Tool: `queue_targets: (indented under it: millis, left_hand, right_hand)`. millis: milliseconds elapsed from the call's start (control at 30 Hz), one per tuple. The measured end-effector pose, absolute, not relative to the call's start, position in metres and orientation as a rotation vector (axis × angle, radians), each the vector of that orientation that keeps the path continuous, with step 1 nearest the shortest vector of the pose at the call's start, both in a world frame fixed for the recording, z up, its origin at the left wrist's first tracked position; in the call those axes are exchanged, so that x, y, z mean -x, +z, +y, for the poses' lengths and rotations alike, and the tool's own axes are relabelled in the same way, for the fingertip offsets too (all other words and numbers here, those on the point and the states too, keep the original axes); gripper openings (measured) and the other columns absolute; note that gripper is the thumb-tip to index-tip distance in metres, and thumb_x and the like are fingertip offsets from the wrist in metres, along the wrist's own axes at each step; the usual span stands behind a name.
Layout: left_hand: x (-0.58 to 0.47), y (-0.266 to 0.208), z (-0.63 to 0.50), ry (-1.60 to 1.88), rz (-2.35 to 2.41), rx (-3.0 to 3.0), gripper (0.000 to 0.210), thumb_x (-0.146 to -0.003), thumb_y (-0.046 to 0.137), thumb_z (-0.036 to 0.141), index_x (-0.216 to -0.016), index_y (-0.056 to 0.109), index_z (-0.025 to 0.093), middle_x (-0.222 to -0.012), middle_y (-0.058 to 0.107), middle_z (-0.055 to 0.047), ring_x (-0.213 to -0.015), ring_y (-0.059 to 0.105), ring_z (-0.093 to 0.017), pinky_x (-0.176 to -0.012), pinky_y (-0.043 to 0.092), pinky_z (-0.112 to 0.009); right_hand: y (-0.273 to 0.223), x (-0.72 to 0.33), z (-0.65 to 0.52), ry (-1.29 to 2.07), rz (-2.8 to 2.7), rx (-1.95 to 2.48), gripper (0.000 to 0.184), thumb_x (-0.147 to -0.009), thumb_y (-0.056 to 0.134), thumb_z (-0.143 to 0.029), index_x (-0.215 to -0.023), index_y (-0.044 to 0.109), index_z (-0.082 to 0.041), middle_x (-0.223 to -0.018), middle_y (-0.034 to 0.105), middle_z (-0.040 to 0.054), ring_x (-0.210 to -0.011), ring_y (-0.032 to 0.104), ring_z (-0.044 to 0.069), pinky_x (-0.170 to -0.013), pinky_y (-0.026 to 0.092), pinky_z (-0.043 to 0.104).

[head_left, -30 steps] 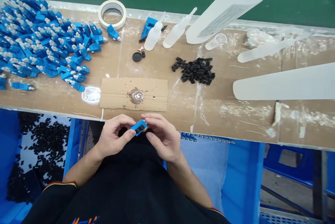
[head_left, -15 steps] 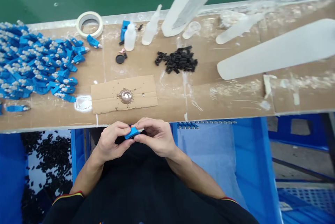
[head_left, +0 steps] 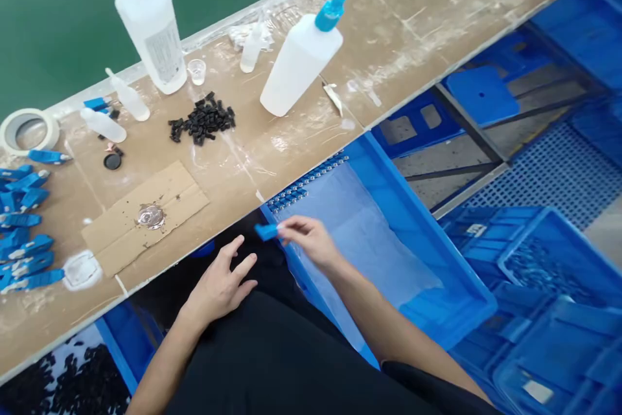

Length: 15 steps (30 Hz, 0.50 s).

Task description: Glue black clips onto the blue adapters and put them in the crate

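Observation:
My right hand pinches a small blue plastic part by its right end, over the near left edge of a blue bin. Empty, with fingers spread, my left hand hangs in front of the table edge. Rows of similar blue parts line the far side of the blue bin, beside a translucent sheet. On the table, a cardboard piece carries a wet, shiny puddle. More blue parts with whitish tips lie heaped at the left.
Black small parts form a pile on the table. Two large white bottles with blue caps stand behind, near small squeeze bottles and a tape roll. Blue crates and a stool are at right.
My hands have come apart: the left let go of the blue part, and the right carried it rightward to the bin. The view has turned to the right.

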<state>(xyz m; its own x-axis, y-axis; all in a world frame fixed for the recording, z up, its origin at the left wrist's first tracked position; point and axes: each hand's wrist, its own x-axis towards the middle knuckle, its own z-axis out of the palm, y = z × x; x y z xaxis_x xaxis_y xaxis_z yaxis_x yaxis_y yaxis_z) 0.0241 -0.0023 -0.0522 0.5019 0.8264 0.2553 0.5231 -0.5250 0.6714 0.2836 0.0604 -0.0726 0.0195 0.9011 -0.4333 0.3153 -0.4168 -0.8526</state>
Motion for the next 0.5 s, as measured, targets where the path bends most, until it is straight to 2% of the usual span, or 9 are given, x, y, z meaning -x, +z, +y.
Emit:
queue_targets:
  millis: [100, 233, 367, 500]
  left_hand:
    - [-0.029, -0.054, -0.002, 0.736, 1.115, -2.156, 0.053, -0.097, 0.065, 0.021, -0.147, 0.045, 0.019, -0.151, 0.048, -0.027, -0.131, 0.063, -0.033, -0.098, 0.064, -0.05]
    - [-0.028, -0.047, 0.006, 0.565, 1.089, -2.201, 0.041, -0.099, 0.061, 0.019, -0.14, 0.053, 0.019, -0.138, 0.061, -0.021, -0.12, 0.069, -0.03, -0.096, 0.065, -0.047]
    - [-0.023, -0.039, 0.012, 0.505, 1.095, -2.265, 0.033, -0.101, 0.059, 0.019, -0.133, 0.058, 0.019, -0.132, 0.067, -0.017, -0.117, 0.071, -0.029, -0.094, 0.065, -0.044]
    - [-0.018, -0.04, 0.009, 0.525, 1.187, -2.234, 0.033, -0.101, 0.059, 0.019, -0.134, 0.059, 0.02, -0.132, 0.067, -0.016, -0.118, 0.07, -0.027, -0.097, 0.064, -0.042]
  right_hand:
    - [-0.098, -0.351, 0.083, 0.994, -1.212, 1.992, 0.051, -0.073, 0.072, -0.067, -0.082, 0.073, -0.016, -0.084, 0.077, 0.013, -0.078, 0.071, 0.025, -0.077, 0.056, 0.039]
    - [-0.14, -0.405, 0.111, 0.803, -1.154, 2.158, 0.037, -0.074, 0.072, -0.055, -0.07, 0.066, -0.019, -0.084, 0.077, 0.0159, -0.09, 0.072, 0.031, -0.091, 0.052, 0.044]
    - [-0.183, -0.41, 0.131, 0.867, -1.131, 2.157, 0.026, -0.072, 0.076, -0.044, -0.07, 0.067, -0.02, -0.079, 0.077, 0.0107, -0.087, 0.072, 0.029, -0.091, 0.052, 0.042]
    - [-0.211, -0.406, 0.139, 0.955, -1.006, 2.074, 0.027, -0.068, 0.081, -0.044, -0.071, 0.068, -0.02, -0.076, 0.075, 0.0072, -0.085, 0.071, 0.026, -0.084, 0.055, 0.038]
